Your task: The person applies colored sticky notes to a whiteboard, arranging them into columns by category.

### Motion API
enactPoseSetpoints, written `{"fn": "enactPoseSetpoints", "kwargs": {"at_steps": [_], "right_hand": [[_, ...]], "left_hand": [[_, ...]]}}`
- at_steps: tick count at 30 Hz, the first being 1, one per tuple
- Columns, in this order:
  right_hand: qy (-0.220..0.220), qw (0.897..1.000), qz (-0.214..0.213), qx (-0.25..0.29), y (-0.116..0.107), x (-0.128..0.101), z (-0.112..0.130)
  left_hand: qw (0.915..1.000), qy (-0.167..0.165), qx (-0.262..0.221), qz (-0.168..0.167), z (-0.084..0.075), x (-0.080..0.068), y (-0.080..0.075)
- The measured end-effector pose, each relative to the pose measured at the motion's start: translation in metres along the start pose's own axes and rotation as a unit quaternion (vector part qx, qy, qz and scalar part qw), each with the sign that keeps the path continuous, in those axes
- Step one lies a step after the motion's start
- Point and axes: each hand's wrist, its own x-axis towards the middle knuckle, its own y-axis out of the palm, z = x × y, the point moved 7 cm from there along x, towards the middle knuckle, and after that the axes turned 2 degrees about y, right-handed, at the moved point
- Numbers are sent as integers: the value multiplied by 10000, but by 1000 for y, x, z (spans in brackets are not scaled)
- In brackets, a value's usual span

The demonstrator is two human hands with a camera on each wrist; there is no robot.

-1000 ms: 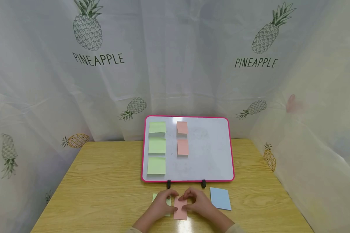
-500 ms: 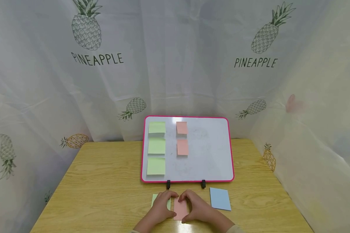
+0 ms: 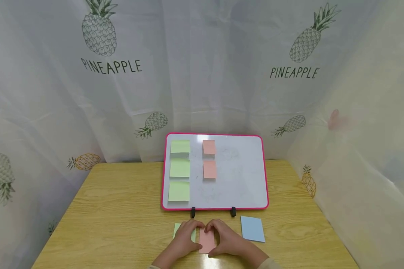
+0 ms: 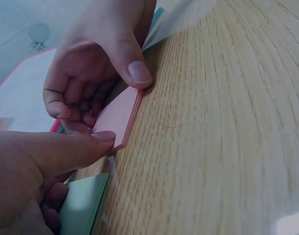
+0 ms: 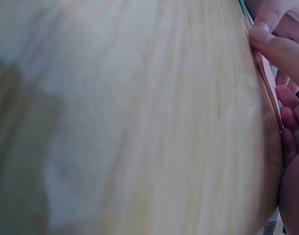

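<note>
Between left hand (image 3: pixel 185 237) and right hand (image 3: pixel 229 240), at near side of wooden table (image 3: pixel 121 209): pink sticky pad (image 3: pixel 207 242), long axis front to back. Each hand grips one side, fingers curled at far end, thumb by near corner; neither is nearer. Lifted or flat: cannot tell. Green pad (image 3: pixel 193 236) partly hidden by left hand; blue pad (image 3: pixel 252 229) right of right hand. Beyond, whiteboard (image 3: pixel 239 175) with green notes (image 3: pixel 179 191) and pink notes (image 3: pixel 209 170); pineapple-print curtain (image 3: pixel 202 74) behind.
</note>
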Motion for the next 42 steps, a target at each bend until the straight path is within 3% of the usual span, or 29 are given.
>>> {"fn": "enactPoseSetpoints", "kwargs": {"at_steps": [14,27,36,42], "right_hand": [[265,9970,8,722,-4,3,-9],[175,9881,179,1519,-7,9,-10],[303,9876,403,1489,-10,11,-6],[261,9861,514,1556,-15,13,-7]], "left_hand": [[9987,39,-493,133,1,-3,-4],[9999,-25,95,-26,6,-2,2],[9994,191,209,-200,4,-2,2],[9999,-82,80,-34,4,-1,3]]}}
